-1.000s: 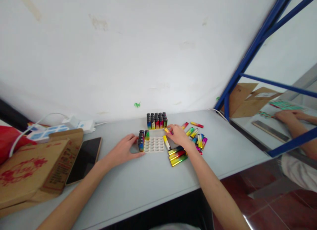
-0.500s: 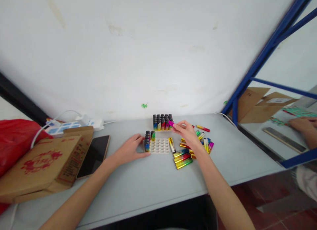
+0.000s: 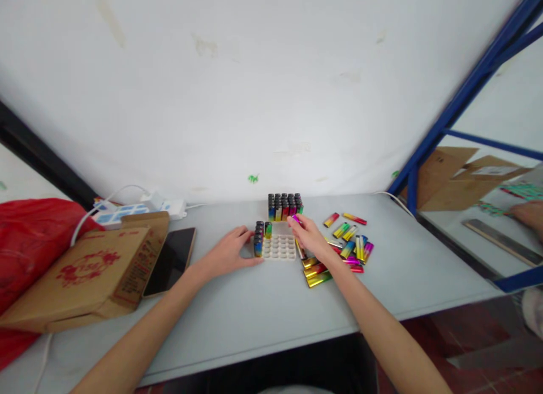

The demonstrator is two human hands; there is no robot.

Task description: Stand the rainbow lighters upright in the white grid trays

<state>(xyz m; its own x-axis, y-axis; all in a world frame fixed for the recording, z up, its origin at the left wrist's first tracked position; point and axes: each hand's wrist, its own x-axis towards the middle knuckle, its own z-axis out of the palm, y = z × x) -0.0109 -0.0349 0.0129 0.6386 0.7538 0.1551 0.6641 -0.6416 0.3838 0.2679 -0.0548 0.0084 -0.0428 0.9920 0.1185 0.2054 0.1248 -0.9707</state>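
A white tray with round holes lies on the table, with a column of upright black-topped lighters along its left side and one green-yellow lighter beside them. My left hand rests at the tray's left edge, thumb and fingers spread around the column. Above the tray's right back part, my right hand pinches a purple lighter. Behind stands a full block of upright lighters. Loose colourful lighters lie to the right, partly under my right wrist.
On the left are a cardboard box, a red bag, a dark phone and a white power strip. A blue metal frame rises at the right; beyond it, another person's hand shows near a long flat bar.
My right hand has moved left and closer to the tray with the purple lighter, now tilted more upright. My left hand stays by the column. The whole view has shifted slightly.
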